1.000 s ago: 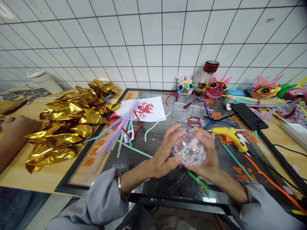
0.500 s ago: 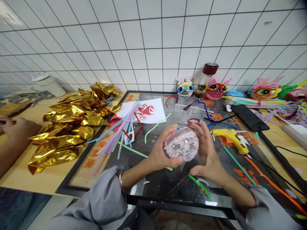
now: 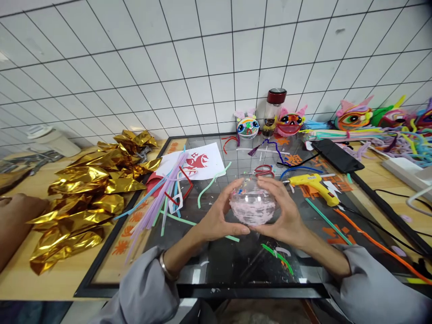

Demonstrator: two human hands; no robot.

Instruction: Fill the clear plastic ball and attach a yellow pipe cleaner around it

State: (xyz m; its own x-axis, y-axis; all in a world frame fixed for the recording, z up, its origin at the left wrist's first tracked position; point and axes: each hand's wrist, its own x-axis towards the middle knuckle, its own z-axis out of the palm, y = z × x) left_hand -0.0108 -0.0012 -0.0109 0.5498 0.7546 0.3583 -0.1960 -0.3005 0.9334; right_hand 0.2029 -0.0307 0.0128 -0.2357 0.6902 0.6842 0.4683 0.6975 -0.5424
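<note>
While two hands curved around it, one clear ball (image 3: 253,211) sat in their grasp over the near middle of the worktop (image 3: 50,285); whether it touched the surface could not be told. It was transparent and shiny on top, with streaky pale pink around its lower half and small coloured specks at its upper left. The left hand (image 3: 221,216) held one side and the right hand (image 3: 286,216) the other, thumbs low at the near edge. Just beyond lay one pair of red-handled scissors (image 3: 263,171); to the right, one yellow glue gun (image 3: 313,183) and one black phone (image 3: 338,155). Farther back stood one red-lidded bottle (image 3: 272,112) and at least four decorated heads (image 3: 248,128). One white sheet (image 3: 211,165) with a red design lay leftward, near gold foil (image 3: 83,180).
</note>
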